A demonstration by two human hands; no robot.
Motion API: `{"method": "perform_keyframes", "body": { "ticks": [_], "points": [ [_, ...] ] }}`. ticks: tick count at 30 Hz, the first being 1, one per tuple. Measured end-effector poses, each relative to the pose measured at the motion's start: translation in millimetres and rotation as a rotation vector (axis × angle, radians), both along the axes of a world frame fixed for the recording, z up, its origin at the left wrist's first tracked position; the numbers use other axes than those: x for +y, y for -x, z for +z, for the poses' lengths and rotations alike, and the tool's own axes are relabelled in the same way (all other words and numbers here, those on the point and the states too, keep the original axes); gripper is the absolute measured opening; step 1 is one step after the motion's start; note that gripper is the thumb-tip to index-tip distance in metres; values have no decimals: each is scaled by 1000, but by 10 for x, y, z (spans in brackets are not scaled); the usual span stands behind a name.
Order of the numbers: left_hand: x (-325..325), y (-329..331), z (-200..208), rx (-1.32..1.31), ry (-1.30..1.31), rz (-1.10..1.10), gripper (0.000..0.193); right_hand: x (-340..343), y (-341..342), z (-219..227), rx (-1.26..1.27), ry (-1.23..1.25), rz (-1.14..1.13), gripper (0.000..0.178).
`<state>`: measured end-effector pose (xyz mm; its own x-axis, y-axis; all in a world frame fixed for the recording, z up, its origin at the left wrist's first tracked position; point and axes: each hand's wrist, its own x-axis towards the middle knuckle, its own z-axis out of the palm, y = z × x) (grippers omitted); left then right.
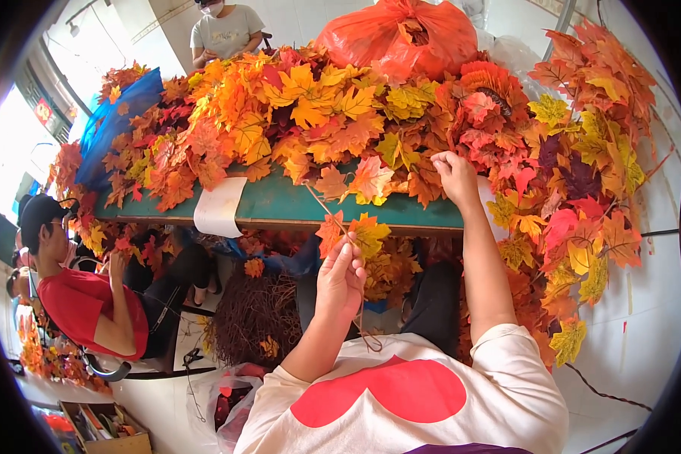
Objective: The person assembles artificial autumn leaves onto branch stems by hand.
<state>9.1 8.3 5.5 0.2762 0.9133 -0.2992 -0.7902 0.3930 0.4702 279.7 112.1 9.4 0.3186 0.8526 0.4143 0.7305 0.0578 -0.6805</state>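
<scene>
My left hand [340, 281] pinches a thin brown stem [324, 203] above my lap, in front of the table edge. An orange artificial maple leaf [331, 233] and a yellow one [369, 236] sit close to the fingers, on either side of the stem. Below the hand the stem's lower end hangs down and curls over my shirt. My right hand [457, 180] is raised at the near right of the leaf pile [310, 113], its fingers drawn together. Whatever may be between those fingertips is too small to make out.
Leaves cover most of the green table [295, 198]; a white sheet [219, 207] hangs over its front edge. A red plastic bag [401, 38] stands behind. Leaf garlands [583, 174] hang at right. A bundle of brown stems [256, 318] lies below. Co-workers sit at left and behind.
</scene>
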Motion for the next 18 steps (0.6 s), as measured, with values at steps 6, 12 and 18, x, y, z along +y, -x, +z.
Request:
{"method": "perform_keyframes", "body": {
  "ticks": [6,12,18],
  "points": [
    [5,-18,-15,-68,29,-39,19,302,-37,-193,-259,-19,177,17],
    [16,-49,-37,-83,56,-61,19,332,-56,-114,-232,143,252,17],
    [21,-93,-49,-109,85,-76,20,342,-85,-121,-288,61,281,14]
  ]
}}
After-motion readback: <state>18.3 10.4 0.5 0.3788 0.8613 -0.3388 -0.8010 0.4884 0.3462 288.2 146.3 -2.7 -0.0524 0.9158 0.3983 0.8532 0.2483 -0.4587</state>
